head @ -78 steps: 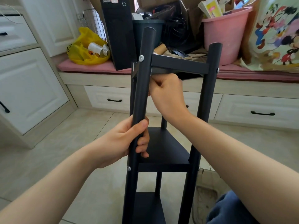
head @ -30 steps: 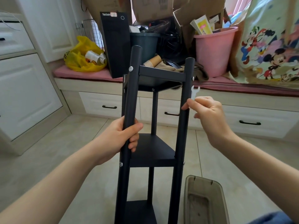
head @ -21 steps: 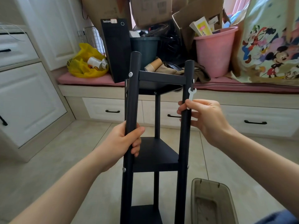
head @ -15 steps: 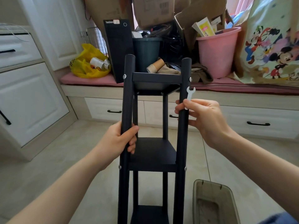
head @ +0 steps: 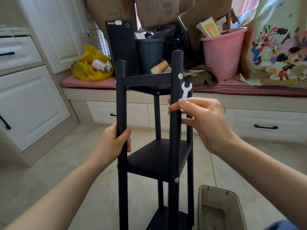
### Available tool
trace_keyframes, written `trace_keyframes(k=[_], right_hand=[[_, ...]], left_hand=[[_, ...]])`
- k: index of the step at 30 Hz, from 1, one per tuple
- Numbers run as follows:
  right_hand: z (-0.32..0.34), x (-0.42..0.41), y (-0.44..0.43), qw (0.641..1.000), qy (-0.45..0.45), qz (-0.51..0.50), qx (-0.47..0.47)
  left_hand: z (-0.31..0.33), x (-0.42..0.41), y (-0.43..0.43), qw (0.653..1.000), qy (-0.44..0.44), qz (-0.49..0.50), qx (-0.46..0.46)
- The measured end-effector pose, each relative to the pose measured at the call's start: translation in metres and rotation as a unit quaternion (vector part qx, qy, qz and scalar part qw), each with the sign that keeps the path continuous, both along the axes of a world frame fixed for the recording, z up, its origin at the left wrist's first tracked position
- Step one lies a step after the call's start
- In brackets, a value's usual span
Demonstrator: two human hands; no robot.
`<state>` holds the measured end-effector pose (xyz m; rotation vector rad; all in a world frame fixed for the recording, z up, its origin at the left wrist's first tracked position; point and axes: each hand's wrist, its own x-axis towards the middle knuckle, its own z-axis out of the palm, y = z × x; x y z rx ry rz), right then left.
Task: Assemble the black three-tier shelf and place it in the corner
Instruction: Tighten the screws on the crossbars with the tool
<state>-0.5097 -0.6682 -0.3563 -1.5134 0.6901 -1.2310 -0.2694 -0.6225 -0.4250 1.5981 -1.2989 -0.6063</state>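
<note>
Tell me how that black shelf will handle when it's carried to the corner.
Tall and narrow, the black shelf will probably tip easily. Visible bolts suggest it stays rigid. Thin posts hint it is fairly light.

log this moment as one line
shelf: upright, three tiers fitted | left hand: grips left post | right hand: pinches wrench, fingers round right post | wrench: below top bolt

Single head-worn wide-angle view, looking forward and down from standing height. The black shelf (head: 157,156) stands dead centre and close, its post tops at upper mid-frame and its bottom tier cut by the lower edge. Forearms enter from both bottom corners, with the left hand (head: 114,143) and right hand (head: 204,120) near centre. Tiled floor (head: 49,171) fills the lower half, with the window seat (head: 249,90) farther back across the top.
</note>
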Motion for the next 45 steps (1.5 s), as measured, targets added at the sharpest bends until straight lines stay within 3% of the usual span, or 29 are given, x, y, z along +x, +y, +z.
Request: trace_keyframes(k=[10, 15, 20, 24, 26, 28, 29, 31, 38, 45], right_hand=[[0.002, 0.007, 0.016, 0.994, 0.016, 0.076, -0.078], [0.004, 0.019, 0.024, 0.989, 0.052, 0.110, -0.080], [0.006, 0.023, 0.024, 0.986, 0.076, 0.125, -0.082], [0.008, 0.028, 0.019, 0.987, 0.089, 0.121, -0.059], [0.008, 0.030, 0.014, 0.988, 0.086, 0.120, -0.041], [0.006, 0.033, 0.011, 0.990, 0.082, 0.115, -0.027], [0.005, 0.035, 0.010, 0.990, 0.078, 0.113, -0.023], [0.003, 0.038, 0.009, 0.991, 0.074, 0.110, -0.023], [-0.002, 0.044, -0.003, 0.991, 0.025, 0.132, 0.028], [-0.017, 0.051, -0.004, 0.984, 0.164, 0.053, 0.035]], left_hand=[[-0.002, 0.010, -0.005, 0.997, -0.048, 0.054, -0.011], [0.000, 0.012, -0.009, 0.997, -0.030, 0.070, 0.023], [0.002, 0.013, -0.005, 0.988, -0.066, 0.105, 0.087], [0.021, 0.001, 0.012, 0.976, -0.074, 0.179, -0.098], [0.031, -0.007, 0.020, 0.986, 0.045, 0.097, -0.128], [0.039, -0.020, 0.030, 0.969, 0.240, -0.053, -0.019], [0.039, -0.025, 0.035, 0.957, 0.269, -0.104, 0.044], [0.033, -0.035, 0.040, 0.954, 0.244, -0.148, 0.088], [0.024, -0.051, 0.042, 0.976, 0.179, -0.127, 0.011], [0.019, -0.050, 0.045, 0.973, 0.196, -0.113, -0.040]])
